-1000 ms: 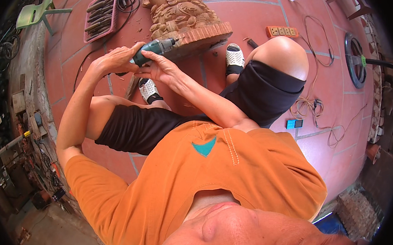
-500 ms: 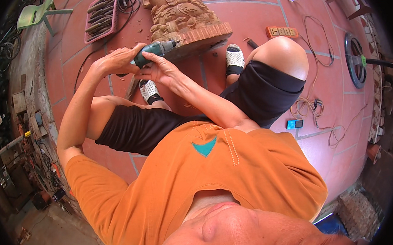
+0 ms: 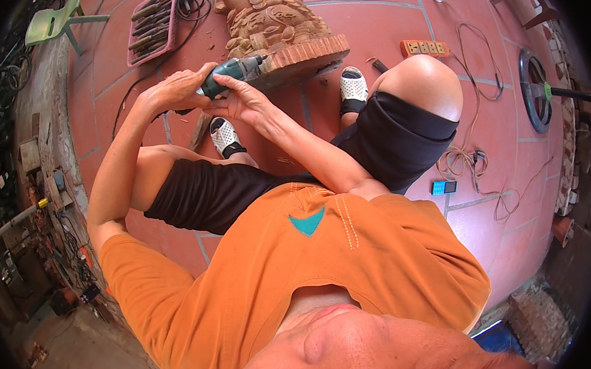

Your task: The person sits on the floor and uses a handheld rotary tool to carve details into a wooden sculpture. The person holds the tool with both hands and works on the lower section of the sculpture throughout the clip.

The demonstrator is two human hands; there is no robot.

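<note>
Both of my hands are wrapped round a dark green die grinder (image 3: 233, 71), a straight power tool with a small bit at its front. My left hand (image 3: 183, 89) grips the rear of its body. My right hand (image 3: 243, 104) holds it from the near side, thumb along the top, with the lower fingers partly hidden. The tool points right at a carved wooden sculpture (image 3: 267, 29), whose thick base has a ridged edge (image 3: 307, 52). The bit is at the left end of that edge; I cannot tell whether it touches. Dark cord trails behind the tool.
A pink basket (image 3: 169, 30) of carving tools stands at the far left beside coiled black cable (image 3: 192, 3). An orange power strip (image 3: 424, 48) lies right of the sculpture, with cords around it. A blue phone (image 3: 444, 187) lies on the tiles. A green chair (image 3: 48, 25) stands far left.
The grinder's bit has shifted slightly left and away from me along the base edge. Both hands keep their grip and have moved only a little.
</note>
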